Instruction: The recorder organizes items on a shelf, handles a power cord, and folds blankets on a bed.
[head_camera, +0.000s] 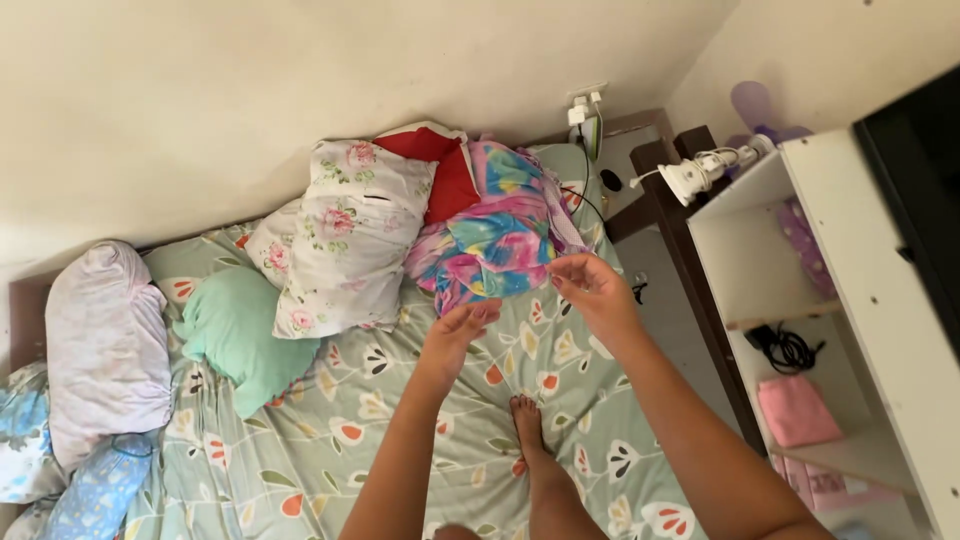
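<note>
The red pillow (447, 170) is mostly covered by the white rose-printed pillow (345, 235) and the bright multicoloured crumpled blanket (497, 238), so only its upper part shows. The blue patterned cushion (98, 490) and the pale blue cloth (20, 440) run off the lower left edge. The black flat screen (925, 190) is cut by the right edge. The pink folded cloth (797, 410) on the white wooden shelf unit (860, 300) sits partly behind the shelf's front board. What the small dark object (611, 180) beside the wall socket is cannot be told.
</note>
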